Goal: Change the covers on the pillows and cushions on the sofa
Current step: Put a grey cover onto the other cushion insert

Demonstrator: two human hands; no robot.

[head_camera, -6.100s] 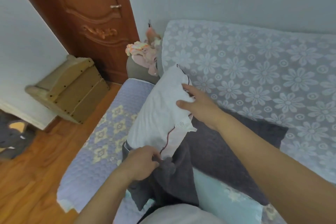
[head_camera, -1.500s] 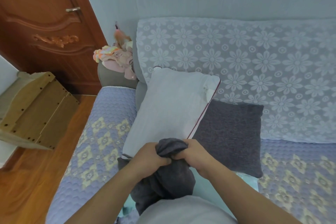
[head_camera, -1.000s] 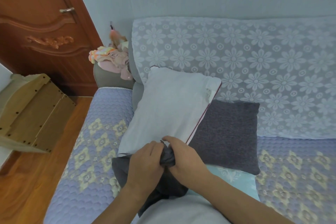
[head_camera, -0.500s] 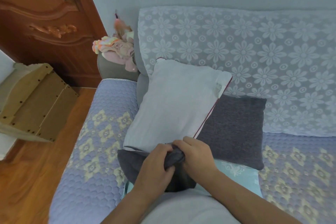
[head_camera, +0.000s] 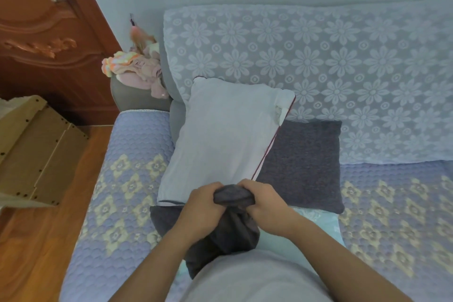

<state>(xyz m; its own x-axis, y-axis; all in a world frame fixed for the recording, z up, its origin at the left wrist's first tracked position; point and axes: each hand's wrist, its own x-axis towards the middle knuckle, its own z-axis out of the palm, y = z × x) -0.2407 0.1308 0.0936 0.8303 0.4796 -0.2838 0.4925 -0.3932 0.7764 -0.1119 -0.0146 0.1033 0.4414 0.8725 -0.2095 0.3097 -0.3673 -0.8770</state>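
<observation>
A bare white pillow (head_camera: 220, 135) with a dark red seam leans against the sofa back, its near end just beyond my hands. My left hand (head_camera: 203, 206) and my right hand (head_camera: 266, 206) both grip the bunched dark grey cover (head_camera: 232, 225), fingers curled into the cloth between them. The cover hangs down toward my lap. A dark grey covered cushion (head_camera: 304, 162) lies to the right of the pillow. A light teal cushion (head_camera: 316, 223) lies partly under my right arm.
The sofa seat (head_camera: 127, 179) has a lilac quilted throw with yellow motifs, and its back (head_camera: 318, 68) a floral lace cover. Pink clothes (head_camera: 137, 68) sit piled on the left armrest. A wooden shelf unit (head_camera: 36, 149) lies on the floor by a brown door (head_camera: 44, 32).
Six seconds ago my hands held the white pillow itself. Since then both hands have closed on the grey cover at the pillow's near end and keep bunching it.
</observation>
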